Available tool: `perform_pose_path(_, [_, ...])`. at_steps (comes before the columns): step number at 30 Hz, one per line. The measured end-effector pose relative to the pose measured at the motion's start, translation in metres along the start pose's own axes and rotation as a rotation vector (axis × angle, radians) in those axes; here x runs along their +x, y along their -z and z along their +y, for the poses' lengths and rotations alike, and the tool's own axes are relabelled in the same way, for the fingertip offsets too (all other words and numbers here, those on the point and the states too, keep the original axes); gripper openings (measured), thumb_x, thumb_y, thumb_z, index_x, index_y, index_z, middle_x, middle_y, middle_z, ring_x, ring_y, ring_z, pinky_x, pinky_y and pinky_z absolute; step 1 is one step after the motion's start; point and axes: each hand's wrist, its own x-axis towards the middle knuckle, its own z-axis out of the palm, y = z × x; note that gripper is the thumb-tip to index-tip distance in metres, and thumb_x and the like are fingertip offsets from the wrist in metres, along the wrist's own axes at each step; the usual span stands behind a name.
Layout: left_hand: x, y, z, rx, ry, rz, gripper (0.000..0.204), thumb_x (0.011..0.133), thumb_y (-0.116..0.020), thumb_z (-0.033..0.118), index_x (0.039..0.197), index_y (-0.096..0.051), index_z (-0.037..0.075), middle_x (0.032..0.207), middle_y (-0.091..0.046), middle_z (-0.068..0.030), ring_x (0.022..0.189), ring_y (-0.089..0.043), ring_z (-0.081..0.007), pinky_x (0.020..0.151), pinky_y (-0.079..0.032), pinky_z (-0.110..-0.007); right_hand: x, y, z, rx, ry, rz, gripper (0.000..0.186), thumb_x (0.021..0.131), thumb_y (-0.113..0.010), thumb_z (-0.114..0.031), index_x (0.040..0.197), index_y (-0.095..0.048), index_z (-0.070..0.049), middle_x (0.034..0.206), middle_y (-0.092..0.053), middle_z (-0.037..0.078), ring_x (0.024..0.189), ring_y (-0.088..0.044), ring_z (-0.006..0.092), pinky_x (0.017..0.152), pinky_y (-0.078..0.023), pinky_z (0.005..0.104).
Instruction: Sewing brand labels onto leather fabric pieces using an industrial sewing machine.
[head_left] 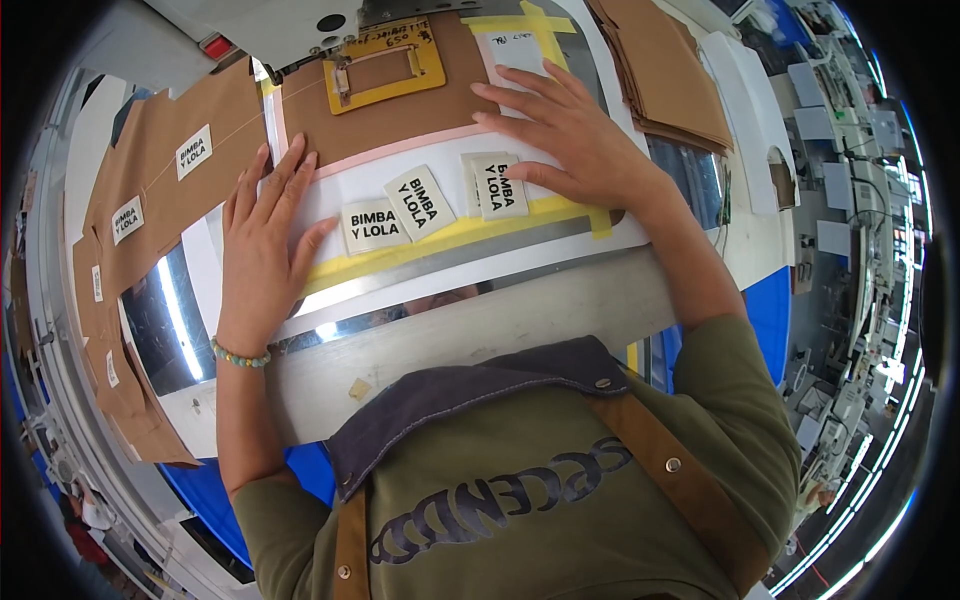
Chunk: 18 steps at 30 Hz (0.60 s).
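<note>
A brown fabric piece (400,130) lies on a white board under a sewing machine head (300,25). On the fabric sits a yellow template (437,68) with a rectangular slot. A pink strip (400,152) runs along the fabric's near edge. My left hand (262,235) rests with fingers stretched out, fingertips at the fabric's lower left corner. Spread flat, my right hand (585,140) has its fingertips on the right edge of the fabric and a white card (512,50). Its thumb touches a small stack of white labels (505,200). Two more white labels (420,203) lie between the hands.
Brown pieces with white labels (215,115) trail down the left side, joined by a thread. A pile of brown pieces (670,80) lies at the far right. Yellow tape (440,238) borders the board. The table's pale front edge (590,300) is near my body.
</note>
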Motion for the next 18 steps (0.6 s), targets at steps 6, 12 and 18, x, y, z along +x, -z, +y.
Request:
perform_pose_path(6, [-0.002, 0.011, 0.007, -0.062, -0.036, 0.084, 0.058, 0.092, -0.079, 0.014, 0.149, -0.065, 0.01, 0.162, -0.059, -0.0071, 0.155, -0.047, -0.0351, 0.126, -0.04, -0.049, 0.024, 0.017, -0.065, -0.084, 0.306, 0.235, 0.028, 0.091, -0.078, -0.029, 0.109, -0.078, -0.008, 0.117, -0.076, 0.002, 0.131, -0.066, 0.0247, 0.126, -0.04, 0.0565])
perform_pose_path(12, [-0.002, 0.02, 0.035, -0.286, -0.165, 0.077, 0.046, 0.08, -0.089, 0.01, 0.123, -0.074, 0.004, 0.137, -0.072, -0.0111, 0.129, -0.066, -0.0359, 0.106, -0.055, -0.045, 0.036, -0.003, -0.083, -0.227, 0.46, 0.19, 0.018, 0.08, -0.072, -0.009, 0.097, -0.076, -0.005, 0.096, -0.073, 0.004, 0.101, -0.071, 0.0188, 0.116, -0.053, 0.049])
perform_pose_path(18, [0.002, 0.025, 0.045, -0.428, -0.116, 0.028, 0.046, 0.084, -0.086, 0.006, 0.127, -0.073, 0.002, 0.143, -0.07, -0.0131, 0.13, -0.065, -0.0348, 0.107, -0.055, -0.043, 0.045, 0.002, -0.069, -0.17, 0.409, 0.288, 0.009, 0.081, -0.072, -0.009, 0.09, -0.075, -0.009, 0.089, -0.071, 0.002, 0.09, -0.071, 0.0191, 0.111, -0.056, 0.0433])
